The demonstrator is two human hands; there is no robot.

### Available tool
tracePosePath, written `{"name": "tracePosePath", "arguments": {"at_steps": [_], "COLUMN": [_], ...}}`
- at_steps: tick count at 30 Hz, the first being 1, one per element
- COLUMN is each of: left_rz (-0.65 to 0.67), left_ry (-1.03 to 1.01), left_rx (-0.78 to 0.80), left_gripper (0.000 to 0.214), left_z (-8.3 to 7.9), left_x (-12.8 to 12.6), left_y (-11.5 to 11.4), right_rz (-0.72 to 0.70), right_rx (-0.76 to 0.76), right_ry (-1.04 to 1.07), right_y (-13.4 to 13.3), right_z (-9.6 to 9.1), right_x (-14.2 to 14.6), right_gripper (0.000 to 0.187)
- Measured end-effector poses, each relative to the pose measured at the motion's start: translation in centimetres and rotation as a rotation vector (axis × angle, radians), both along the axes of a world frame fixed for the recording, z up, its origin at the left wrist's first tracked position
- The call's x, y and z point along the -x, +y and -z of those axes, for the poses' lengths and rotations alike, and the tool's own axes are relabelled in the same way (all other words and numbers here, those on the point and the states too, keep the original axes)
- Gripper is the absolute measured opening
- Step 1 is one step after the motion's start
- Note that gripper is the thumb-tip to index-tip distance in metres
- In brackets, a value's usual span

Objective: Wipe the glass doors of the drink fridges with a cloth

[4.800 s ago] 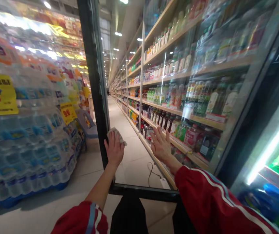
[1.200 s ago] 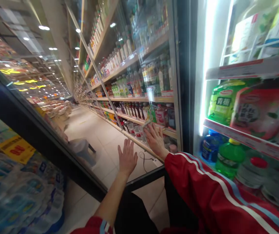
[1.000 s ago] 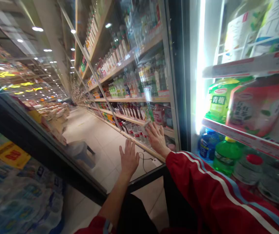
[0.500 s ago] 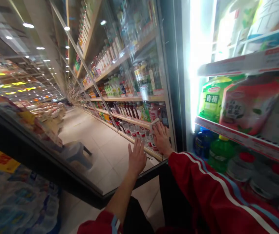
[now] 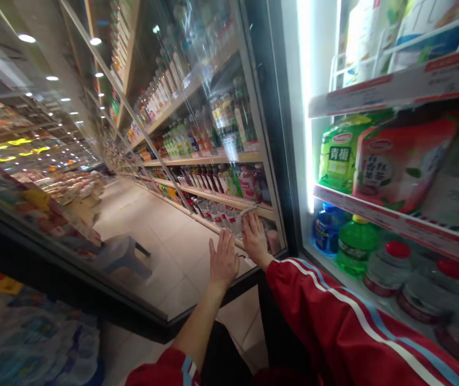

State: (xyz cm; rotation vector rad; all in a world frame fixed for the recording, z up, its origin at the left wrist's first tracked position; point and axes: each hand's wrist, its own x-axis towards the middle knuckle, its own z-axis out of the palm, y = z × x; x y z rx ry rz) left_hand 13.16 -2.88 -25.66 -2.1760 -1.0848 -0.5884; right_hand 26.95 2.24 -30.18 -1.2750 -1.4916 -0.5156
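An open glass fridge door [image 5: 197,313] with a black frame stands in front of me. My left hand [image 5: 223,261] lies flat on the lower part of the glass, fingers spread and holding nothing. Just right of it, my right hand [image 5: 254,239] presses a small pale cloth [image 5: 247,211] against the glass, close to the door's hinge side. Only the edge of the cloth shows above the fingertips. Both arms wear red sleeves with white stripes.
The lit fridge interior on the right holds a green bottle [image 5: 355,245], a blue bottle [image 5: 328,231] and red-capped bottles below a shelf [image 5: 393,223] of pouches. Through the glass I see drink shelves, a tiled aisle and a grey stool [image 5: 122,252]. Stacked water packs [image 5: 32,343] stand at lower left.
The cloth was in my left hand 4.8 s ago and is now under my right. Over the last second both hands slid right and slightly down on the glass.
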Motion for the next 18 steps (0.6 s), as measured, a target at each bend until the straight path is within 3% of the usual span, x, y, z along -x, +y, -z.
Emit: {"name": "tracePosePath", "arguments": {"at_steps": [4,10,18], "left_rz": [-0.038,-0.084,-0.163], "left_ry": [0.019,-0.015,-0.015], "left_rx": [0.010,0.006,0.044], "left_gripper": [0.055,0.054,0.056], "left_z": [-0.2,-0.1,0.6], "left_x": [1.1,2.2,4.7], "left_y": [-0.2,-0.4,-1.2], "right_rz": [-0.031,0.111,-0.067], "right_rx": [0.019,0.076,0.032], "right_ry": [-0.097,0.072,-0.125], "right_y": [-0.3,0.1,-0.8], "right_z": [-0.3,-0.7,-0.8], "right_x": [-0.2,-2.7,4.0], "right_gripper": [0.048,0.055,0.049]}}
